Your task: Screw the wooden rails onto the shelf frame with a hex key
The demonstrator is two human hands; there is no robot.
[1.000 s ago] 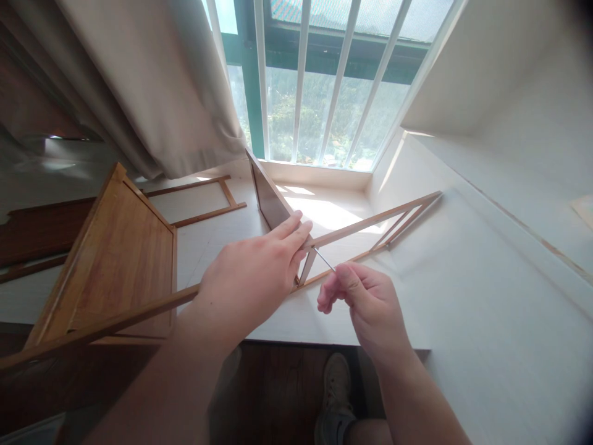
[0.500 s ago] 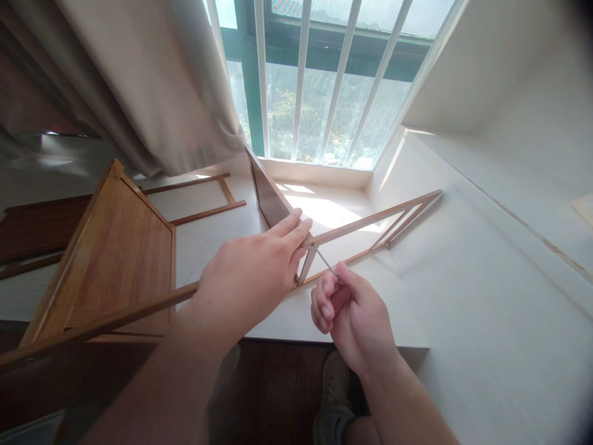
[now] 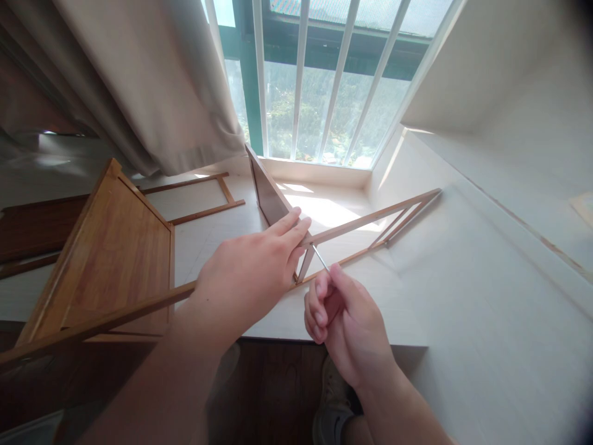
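My left hand (image 3: 252, 262) lies over the long rail of a wooden frame (image 3: 370, 217), its fingers closed over the rail where a panel (image 3: 269, 193) joins it. Between the thumb and fingers of my right hand (image 3: 356, 321) is a thin metal hex key (image 3: 320, 258). Its far tip meets the side of the rail, just right of my left fingertips, by a short crossbar (image 3: 304, 264). The fingers hide its near end. The frame stands tilted on the pale ledge, and its rail runs under my left wrist to the lower left.
A brown wooden panel (image 3: 125, 247) leans at the left. Behind it, another wooden frame (image 3: 199, 183) lies on the pale ledge (image 3: 269, 315). A barred window (image 3: 319, 105) is ahead, a curtain (image 3: 152, 80) at its left, and a white wall (image 3: 500, 278) at the right.
My right hand has shifted slightly left, and the hex key has turned a little with its tip still at the rail. My left hand and the frame stay nearly the same.
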